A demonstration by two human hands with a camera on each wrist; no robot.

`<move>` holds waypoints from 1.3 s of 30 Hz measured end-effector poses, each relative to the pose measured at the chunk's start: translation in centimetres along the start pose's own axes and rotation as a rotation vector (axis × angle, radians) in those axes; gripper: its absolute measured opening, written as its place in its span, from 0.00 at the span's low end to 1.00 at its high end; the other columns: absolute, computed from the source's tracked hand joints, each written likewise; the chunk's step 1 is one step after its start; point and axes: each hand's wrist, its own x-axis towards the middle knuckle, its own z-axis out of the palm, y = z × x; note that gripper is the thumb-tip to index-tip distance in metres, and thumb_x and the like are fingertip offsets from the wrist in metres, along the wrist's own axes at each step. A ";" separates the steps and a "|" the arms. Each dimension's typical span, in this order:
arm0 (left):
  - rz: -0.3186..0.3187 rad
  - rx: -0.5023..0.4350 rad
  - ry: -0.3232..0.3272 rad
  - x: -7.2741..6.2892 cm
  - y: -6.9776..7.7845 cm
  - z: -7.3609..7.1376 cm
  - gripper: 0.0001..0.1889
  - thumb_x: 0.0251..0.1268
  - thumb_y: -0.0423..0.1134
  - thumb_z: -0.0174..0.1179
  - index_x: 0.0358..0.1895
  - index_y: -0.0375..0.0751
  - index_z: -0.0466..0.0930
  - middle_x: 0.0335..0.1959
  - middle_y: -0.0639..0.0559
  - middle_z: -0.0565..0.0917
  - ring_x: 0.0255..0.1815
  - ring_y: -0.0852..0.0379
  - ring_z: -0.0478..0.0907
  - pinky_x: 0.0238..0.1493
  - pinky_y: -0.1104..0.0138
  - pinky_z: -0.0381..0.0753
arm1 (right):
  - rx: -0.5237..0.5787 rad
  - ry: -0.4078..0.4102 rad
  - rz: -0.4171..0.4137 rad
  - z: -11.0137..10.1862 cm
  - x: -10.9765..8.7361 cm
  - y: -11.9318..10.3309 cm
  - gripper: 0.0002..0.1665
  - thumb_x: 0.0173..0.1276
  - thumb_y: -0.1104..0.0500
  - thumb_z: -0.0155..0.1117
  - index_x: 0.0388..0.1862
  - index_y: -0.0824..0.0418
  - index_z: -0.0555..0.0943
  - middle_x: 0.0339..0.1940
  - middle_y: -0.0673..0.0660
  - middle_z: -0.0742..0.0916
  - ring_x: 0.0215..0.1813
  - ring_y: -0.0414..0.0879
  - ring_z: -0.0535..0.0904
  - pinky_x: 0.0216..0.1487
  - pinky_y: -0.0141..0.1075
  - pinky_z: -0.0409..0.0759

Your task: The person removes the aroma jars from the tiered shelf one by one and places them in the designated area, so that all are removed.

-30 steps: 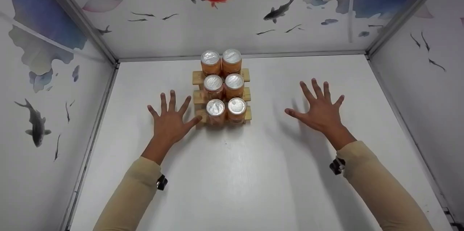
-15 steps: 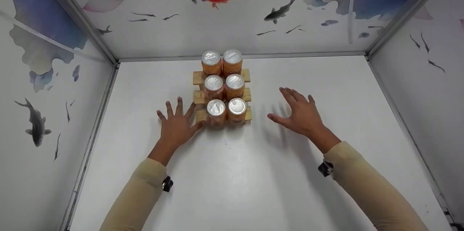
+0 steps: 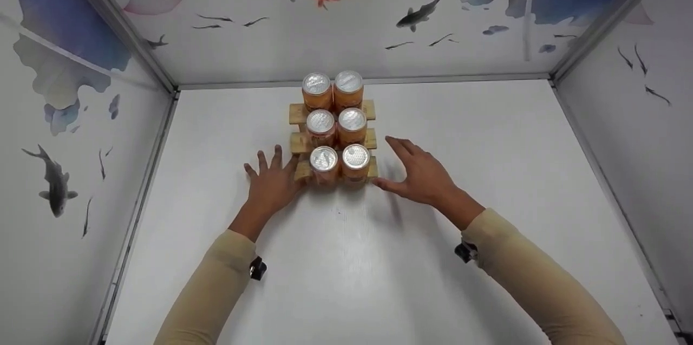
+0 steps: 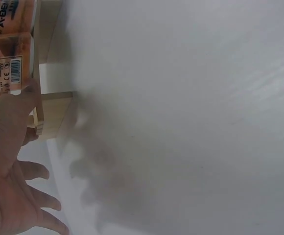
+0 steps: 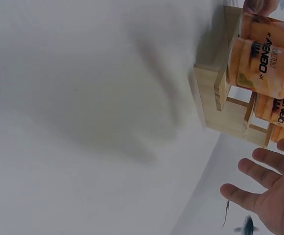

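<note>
A stepped wooden rack (image 3: 300, 143) stands at the back middle of the table, with orange cans in two columns on its three steps, silver lids up. The front left can (image 3: 324, 169) and front right can (image 3: 355, 166) sit on the lowest step. My left hand (image 3: 270, 188) is at the rack's left end, fingers spread; in the left wrist view its thumb (image 4: 28, 93) lies by the front board and can. My right hand (image 3: 425, 177), fingers extended, is just right of the rack, thumb tip near the lowest step's right end. It holds nothing.
A white table (image 3: 346, 280) lies under both arms. Walls painted with fish enclose it at the back (image 3: 243, 52), left and right. Small dark cameras are strapped at both wrists.
My right hand has moved left, from well off to one side up to the rack. My left hand has shifted slightly right, closer against the rack's left end. Rack and cans stay in place.
</note>
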 end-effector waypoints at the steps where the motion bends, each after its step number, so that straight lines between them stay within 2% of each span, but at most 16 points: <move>1: 0.000 0.000 -0.002 0.1 0.0 0.0 0.42 0.82 0.68 0.55 0.90 0.54 0.61 0.91 0.31 0.53 0.88 0.13 0.46 0.77 0.15 0.50 | 0.004 -0.004 -0.004 0.1 0.1 -0.2 0.63 0.69 0.21 0.69 0.92 0.51 0.62 0.85 0.63 0.76 0.78 0.67 0.80 0.73 0.67 0.81; 8: -0.010 -0.028 -0.006 0.4 0.0 0.3 0.40 0.84 0.67 0.54 0.89 0.55 0.62 0.91 0.29 0.54 0.87 0.11 0.48 0.76 0.14 0.51 | 0.031 -0.014 -0.060 0.7 0.8 -1.9 0.60 0.69 0.29 0.76 0.90 0.52 0.63 0.82 0.62 0.79 0.77 0.66 0.81 0.71 0.64 0.83; 17: -0.028 -0.095 -0.012 0.5 -0.2 -0.1 0.40 0.81 0.69 0.57 0.88 0.56 0.66 0.90 0.29 0.57 0.87 0.12 0.48 0.77 0.16 0.54 | 0.024 0.005 -0.159 1.6 1.6 -3.0 0.59 0.70 0.32 0.79 0.90 0.53 0.63 0.77 0.60 0.82 0.73 0.61 0.84 0.69 0.60 0.86; 26: -0.016 -0.094 -0.013 0.4 -0.3 0.3 0.40 0.82 0.70 0.54 0.88 0.56 0.65 0.90 0.34 0.60 0.87 0.13 0.52 0.77 0.17 0.58 | 0.096 0.022 -0.179 2.6 2.3 -3.6 0.58 0.71 0.42 0.82 0.89 0.60 0.62 0.75 0.64 0.83 0.70 0.62 0.87 0.68 0.58 0.87; 35: 0.002 -0.160 -0.022 0.3 -0.6 0.5 0.40 0.84 0.67 0.55 0.88 0.49 0.65 0.88 0.38 0.66 0.87 0.17 0.56 0.77 0.20 0.63 | 0.148 0.003 -0.150 3.4 3.0 -3.9 0.57 0.72 0.45 0.82 0.88 0.61 0.59 0.78 0.67 0.81 0.73 0.62 0.85 0.71 0.58 0.85; 39: 0.004 -0.177 -0.027 0.4 -0.3 0.6 0.39 0.85 0.65 0.55 0.88 0.50 0.65 0.88 0.38 0.67 0.87 0.17 0.56 0.77 0.20 0.63 | 0.168 0.028 -0.150 3.6 3.0 -3.8 0.56 0.73 0.47 0.82 0.87 0.63 0.60 0.77 0.68 0.81 0.72 0.62 0.86 0.70 0.57 0.86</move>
